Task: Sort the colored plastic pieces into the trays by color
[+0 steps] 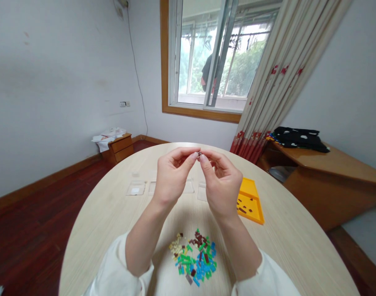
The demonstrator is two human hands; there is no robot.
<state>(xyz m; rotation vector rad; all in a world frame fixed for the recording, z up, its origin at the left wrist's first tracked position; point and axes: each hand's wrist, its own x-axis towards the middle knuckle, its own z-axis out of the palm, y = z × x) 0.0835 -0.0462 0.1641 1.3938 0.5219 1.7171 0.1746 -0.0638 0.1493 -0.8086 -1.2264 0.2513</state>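
Observation:
Both hands meet above the far half of the round table. My left hand pinches a tiny dark brown brick piece between thumb and forefinger. From the other side, my right hand grips the same piece with its thumb and fingertips. Whether it is one brick or two joined is too small to tell. Nearer to me on the table lies a loose pile of small bricks in blue, green, brown and cream. Behind my right wrist sits an open yellow box with several brown pieces in it.
Clear plastic trays stand in a row on the round table, partly hidden by my hands. A wooden desk with folded black cloth stands at the right. A small drawer cabinet is at the back left.

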